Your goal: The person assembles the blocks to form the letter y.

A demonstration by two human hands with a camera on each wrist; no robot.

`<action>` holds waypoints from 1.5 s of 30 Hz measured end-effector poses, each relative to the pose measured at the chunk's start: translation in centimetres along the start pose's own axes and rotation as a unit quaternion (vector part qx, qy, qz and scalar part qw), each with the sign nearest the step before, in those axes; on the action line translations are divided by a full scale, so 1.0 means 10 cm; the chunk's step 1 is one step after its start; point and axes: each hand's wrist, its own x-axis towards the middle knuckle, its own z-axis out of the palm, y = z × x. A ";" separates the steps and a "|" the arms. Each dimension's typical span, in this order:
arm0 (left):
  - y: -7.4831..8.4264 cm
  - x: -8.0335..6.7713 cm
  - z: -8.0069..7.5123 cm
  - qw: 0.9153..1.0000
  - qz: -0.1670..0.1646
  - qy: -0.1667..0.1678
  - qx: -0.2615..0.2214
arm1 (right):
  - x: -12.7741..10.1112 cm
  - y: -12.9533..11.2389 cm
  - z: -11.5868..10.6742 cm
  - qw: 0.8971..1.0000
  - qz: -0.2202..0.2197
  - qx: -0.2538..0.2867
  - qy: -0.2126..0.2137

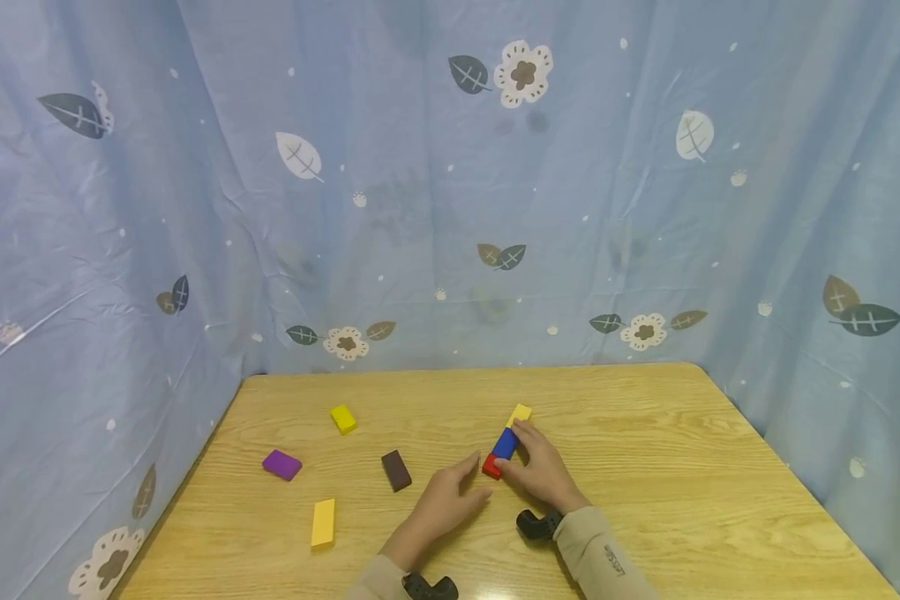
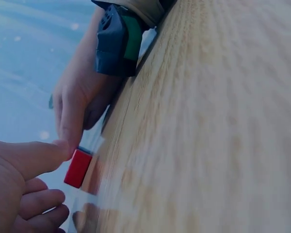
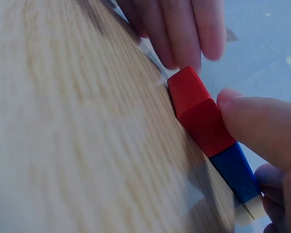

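A row of blocks lies end to end on the table: a red block [image 1: 491, 466] nearest me, a blue block [image 1: 506, 443] in the middle and a pale yellow block [image 1: 521, 412] at the far end. My right hand [image 1: 543, 471] rests along the row's right side. Its thumb [image 3: 254, 121] touches the red block, and its other fingers lie beside the blue and pale yellow blocks. To the left of the red block is my left hand [image 1: 444, 504], holding nothing, its thumb and fingers spread apart and the fingertips close to that block.
On the table's left half lie a bright yellow block [image 1: 343, 419], a purple block [image 1: 282, 465], a dark brown block [image 1: 396, 471] and an orange-yellow block [image 1: 323, 524]. A blue patterned curtain [image 1: 420, 167] surrounds the wooden table [image 1: 645, 433] at the back and sides.
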 end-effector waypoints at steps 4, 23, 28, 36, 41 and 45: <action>-0.01 -0.06 -0.07 1.000 -0.002 0.018 0.002 | 0.00 0.00 0.00 1.000 0.003 -0.005 0.000; -0.30 -0.24 -0.60 0.997 -0.007 0.080 -0.011 | -0.01 0.02 0.01 1.000 0.001 -0.004 -0.006; -0.44 -0.27 -0.77 0.993 -0.063 0.103 -0.013 | -0.01 0.01 0.01 1.000 0.002 -0.003 -0.005; -0.56 -0.28 -0.93 0.988 -0.110 0.105 -0.026 | 0.00 -0.01 0.01 1.000 0.005 -0.006 -0.009; -0.61 -0.28 -0.96 0.987 -0.123 0.103 -0.024 | -0.01 -0.02 -0.01 1.000 0.004 0.000 -0.011; -0.64 -0.29 -0.95 0.988 -0.123 0.093 -0.024 | -0.02 -0.01 0.00 1.000 0.003 -0.003 -0.011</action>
